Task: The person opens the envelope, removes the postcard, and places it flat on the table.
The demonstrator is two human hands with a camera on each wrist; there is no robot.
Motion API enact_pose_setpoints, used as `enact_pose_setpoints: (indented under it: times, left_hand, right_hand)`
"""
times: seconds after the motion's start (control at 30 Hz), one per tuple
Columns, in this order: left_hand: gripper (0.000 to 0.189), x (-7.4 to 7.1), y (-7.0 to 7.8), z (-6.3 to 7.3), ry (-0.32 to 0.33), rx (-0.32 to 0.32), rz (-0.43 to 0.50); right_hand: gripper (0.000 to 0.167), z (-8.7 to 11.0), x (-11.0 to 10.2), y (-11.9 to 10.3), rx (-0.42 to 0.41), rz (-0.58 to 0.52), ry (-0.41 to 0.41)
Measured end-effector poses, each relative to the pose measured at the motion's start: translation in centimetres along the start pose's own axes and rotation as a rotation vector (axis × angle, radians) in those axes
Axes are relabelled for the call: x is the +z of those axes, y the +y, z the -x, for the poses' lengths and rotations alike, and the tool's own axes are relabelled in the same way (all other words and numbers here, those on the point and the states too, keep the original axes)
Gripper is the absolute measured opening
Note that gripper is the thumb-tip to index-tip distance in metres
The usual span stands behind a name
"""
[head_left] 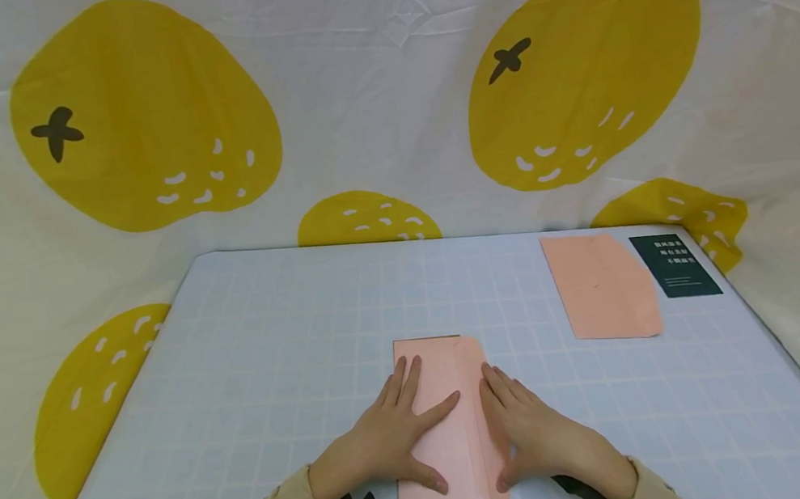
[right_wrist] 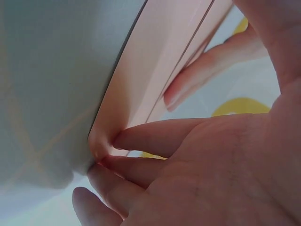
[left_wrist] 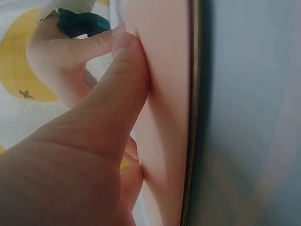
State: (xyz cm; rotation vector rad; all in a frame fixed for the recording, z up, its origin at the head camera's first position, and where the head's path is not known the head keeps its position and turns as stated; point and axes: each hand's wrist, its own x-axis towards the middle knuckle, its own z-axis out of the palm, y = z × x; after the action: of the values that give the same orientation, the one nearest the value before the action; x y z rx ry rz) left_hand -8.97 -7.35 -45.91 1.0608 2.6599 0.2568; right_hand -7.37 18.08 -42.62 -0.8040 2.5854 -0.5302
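A pink folded paper piece (head_left: 438, 363), shaped like an envelope, lies at the front middle of the table, with a lengthwise crease near its right side. My left hand (head_left: 390, 437) rests on it with fingers spread, the thumb pointing toward its near end. Along the narrow right-hand flap (head_left: 468, 356) lies my right hand (head_left: 540, 434), its fingers fairly straight and touching the outer edge. In the right wrist view, the fingertips (right_wrist: 124, 139) press at the flap's corner. A thin dark edge (left_wrist: 194, 61) runs along the pink paper in the left wrist view.
Another pink paper piece (head_left: 602, 289) lies flat at the back right of the table. Beside it is a dark green card (head_left: 676, 269) with pale printed characters. A pale blue gridded cloth (head_left: 270, 336) covers the table, and a fruit-print curtain (head_left: 368, 82) hangs behind.
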Motion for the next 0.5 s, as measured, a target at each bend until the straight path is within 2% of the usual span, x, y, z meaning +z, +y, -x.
enact_pose_setpoints:
  times: [0.5]
  left_hand:
    - [0.110,0.10,-0.18,0.00,0.005,0.006,0.049]
  right_hand:
    - [0.122,0.05,0.07,0.20,-0.037,0.018,0.016]
